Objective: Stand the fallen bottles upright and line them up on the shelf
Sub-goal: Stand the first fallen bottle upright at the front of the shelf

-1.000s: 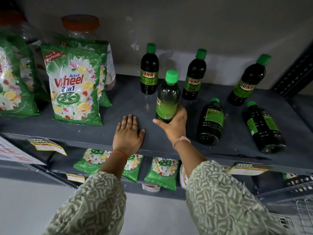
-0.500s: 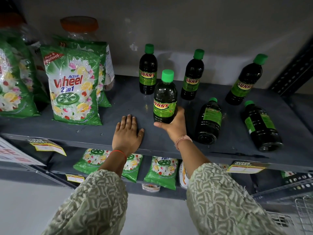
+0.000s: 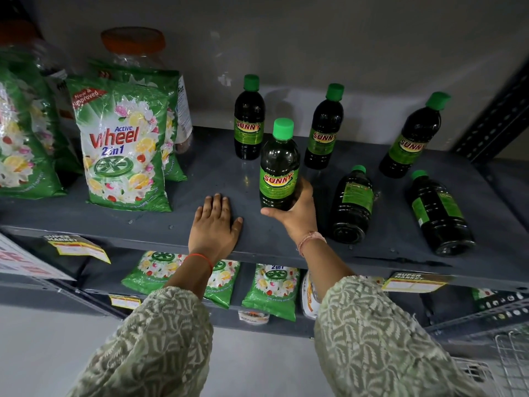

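right grip: wrapping the base of the dark plastic bottle with green cap and green SUNNY label, thumb across the front, fingers behind; bottle is standing upright, label facing me.
left grip: lying flat on the grey metal shelf, fingers spread, holding nothing, bracing at the front edge.
held bottle position: sitting forward of the back row, between the upright bottle behind-left and the upright bottle behind-right. Not in line with them yet.
back row: a third upright bottle at far right, near the wall, well apart from the other two.
next target: fallen bottle nearest me, lying just right of my right grip.
its long axis: running front to back, cap pointing toward the wall, base toward the shelf edge.
second fallen bottle: further right, same lay, cap away, base toward me.
nearer grip: right, clearly; left is sitting across the held bottle from both.
judgement: I'm thinking release here, shift right, take the nearer one by the body and tip the cap end up.
risk: base overhanging near the front edge; rolling sideways looks possible.
not involved: green detergent pouch marked Wheel, standing at left.
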### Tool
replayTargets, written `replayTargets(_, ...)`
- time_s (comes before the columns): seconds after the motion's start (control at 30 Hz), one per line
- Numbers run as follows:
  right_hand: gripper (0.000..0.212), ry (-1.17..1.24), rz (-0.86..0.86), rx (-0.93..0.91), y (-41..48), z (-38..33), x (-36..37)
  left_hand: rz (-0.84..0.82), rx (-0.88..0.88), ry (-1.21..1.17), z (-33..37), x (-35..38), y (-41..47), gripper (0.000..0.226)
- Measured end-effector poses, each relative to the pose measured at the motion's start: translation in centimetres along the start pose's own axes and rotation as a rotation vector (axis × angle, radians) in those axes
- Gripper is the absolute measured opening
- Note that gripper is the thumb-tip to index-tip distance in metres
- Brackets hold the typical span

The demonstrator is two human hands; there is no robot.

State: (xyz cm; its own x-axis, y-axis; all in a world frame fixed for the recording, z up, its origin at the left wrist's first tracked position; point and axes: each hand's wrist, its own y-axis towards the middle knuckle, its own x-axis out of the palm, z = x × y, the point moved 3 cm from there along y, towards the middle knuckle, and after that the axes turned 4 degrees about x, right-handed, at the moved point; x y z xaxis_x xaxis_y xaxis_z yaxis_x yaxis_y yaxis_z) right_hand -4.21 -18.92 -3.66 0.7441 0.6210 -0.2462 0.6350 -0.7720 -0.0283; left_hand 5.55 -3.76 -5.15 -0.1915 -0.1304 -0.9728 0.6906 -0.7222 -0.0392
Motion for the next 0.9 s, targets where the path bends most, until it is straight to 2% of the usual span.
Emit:
replayTargets(0.13, 0.072, -0.053, 0.051, 0.033, -0.2, -0.1, 0.4, 0.001, 0.003, -0.01, 0.1, -0.1, 0.0, 0.063)
replayTargets(0.3, 0.06, -0.103, 0.051, 0.012, -2.0, -0.5, 0.2, -0.012, 0.002, -0.011, 0.0, -0.2, 0.0, 0.063)
replayTargets(0.5, 0.063, -0.181, 0.047, -0.071, -7.0, 0.3, -0.5, -0.016, 0.007, -0.04, 0.2, -0.3, -0.2, 0.062)
replayTargets(0.73, 0.068, -0.206, 0.057, -0.051, -8.4, 0.7, -0.9, -0.03, 0.014, -0.036, 0.2, -0.3, -0.4, 0.061)
replayTargets(0.9, 0.104, -0.104, 0.04, -0.034, -10.5, 0.9, -1.5, -0.033, 0.011, -0.035, 0.2, -0.3, -0.3, 0.06)
